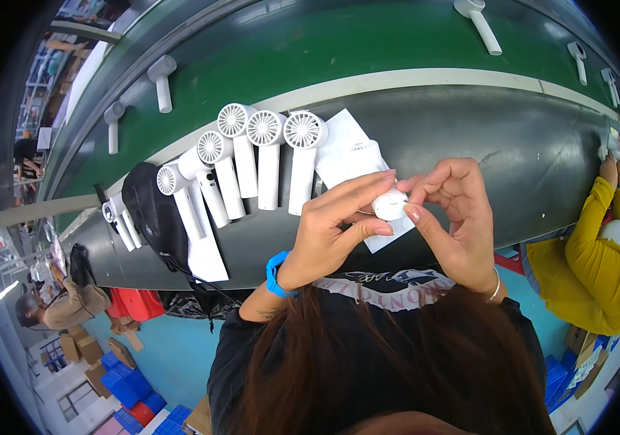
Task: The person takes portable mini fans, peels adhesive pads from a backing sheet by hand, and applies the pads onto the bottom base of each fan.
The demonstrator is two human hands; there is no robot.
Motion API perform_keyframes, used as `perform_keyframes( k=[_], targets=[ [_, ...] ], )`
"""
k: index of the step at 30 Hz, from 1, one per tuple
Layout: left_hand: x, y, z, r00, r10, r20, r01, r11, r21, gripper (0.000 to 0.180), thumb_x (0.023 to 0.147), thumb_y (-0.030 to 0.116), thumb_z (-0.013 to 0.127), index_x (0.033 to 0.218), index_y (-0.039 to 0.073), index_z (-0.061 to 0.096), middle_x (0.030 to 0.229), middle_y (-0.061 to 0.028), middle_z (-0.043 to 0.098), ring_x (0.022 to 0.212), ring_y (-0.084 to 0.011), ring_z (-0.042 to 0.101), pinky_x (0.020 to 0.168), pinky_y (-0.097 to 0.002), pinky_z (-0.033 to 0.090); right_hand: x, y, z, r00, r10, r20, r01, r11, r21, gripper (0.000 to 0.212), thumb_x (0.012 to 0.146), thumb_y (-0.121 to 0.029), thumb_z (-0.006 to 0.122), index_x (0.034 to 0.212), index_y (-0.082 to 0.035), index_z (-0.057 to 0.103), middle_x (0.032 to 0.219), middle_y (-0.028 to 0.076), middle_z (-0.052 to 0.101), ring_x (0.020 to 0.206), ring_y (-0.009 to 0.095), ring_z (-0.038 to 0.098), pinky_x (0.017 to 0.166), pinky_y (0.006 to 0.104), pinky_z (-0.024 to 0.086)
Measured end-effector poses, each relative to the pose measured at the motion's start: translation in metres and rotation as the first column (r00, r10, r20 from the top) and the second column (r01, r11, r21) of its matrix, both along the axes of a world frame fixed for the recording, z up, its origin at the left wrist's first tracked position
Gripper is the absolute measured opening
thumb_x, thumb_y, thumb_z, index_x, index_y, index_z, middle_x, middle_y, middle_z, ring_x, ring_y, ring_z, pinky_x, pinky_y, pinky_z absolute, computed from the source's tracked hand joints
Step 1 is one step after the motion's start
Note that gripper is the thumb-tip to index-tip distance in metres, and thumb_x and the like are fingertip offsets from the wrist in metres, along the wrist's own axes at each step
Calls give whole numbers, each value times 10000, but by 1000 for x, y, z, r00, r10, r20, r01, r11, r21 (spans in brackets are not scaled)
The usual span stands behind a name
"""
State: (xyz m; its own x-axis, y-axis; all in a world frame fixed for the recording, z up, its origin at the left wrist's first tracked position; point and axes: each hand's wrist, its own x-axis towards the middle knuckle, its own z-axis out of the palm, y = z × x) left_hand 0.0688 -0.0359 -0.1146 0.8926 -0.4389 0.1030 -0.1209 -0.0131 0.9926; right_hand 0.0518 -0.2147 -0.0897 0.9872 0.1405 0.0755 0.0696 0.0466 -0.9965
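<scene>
A: What does the left hand [328, 226] have?
B: A white piece [391, 205]. Fingers and thumb are closed round it, with its rounded end poking out toward the right hand [463, 221].
A: And that right hand?
B: Half curled. Thumb and forefinger are a little apart at the piece's end; I can't tell whether they grip it.
A: Where is the piece, exactly?
B: Between both hands, over the dark bench [505, 148], with a white sheet [344, 125] beneath.
A: What's nearby?
B: To the left, a row of white fans [268, 170], heads toward the green belt [397, 47], handles toward the person. Beyond most of them lies a black bag [152, 210].
A: Anything on the belt?
B: More fans, spaced well apart.
</scene>
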Motion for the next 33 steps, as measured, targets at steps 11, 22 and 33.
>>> perform_keyframes(
  k=[11,22,33],
  targets=[
    [-2,1,-2,1000,-15,-5,15,1000,18,427,760,49,664,1169,-6,553,1223,-167,514,870,-168,623,677,-227,536,0,1,-4,996,-25,81,29,999,-40,305,782,68,585,997,-10,384,786,75,559,868,143,595,783,289,470],
    [-3,-1,1,1000,11,-22,-11,1000,-5,381,767,23,659,1140,10,579,1188,-153,541,842,-147,611,683,-253,552,-1,2,-3,995,-53,87,59,996,-63,313,765,69,589,989,-9,383,768,76,555,842,142,603,771,288,471],
    [-6,-4,0,998,32,-54,-34,999,-32,340,801,41,638,1135,6,581,1193,-159,532,922,-160,598,715,-259,553,-3,2,-3,990,-63,127,84,982,-168,328,753,87,583,978,-32,376,767,68,558,835,150,583,777,283,440]
  ],
)
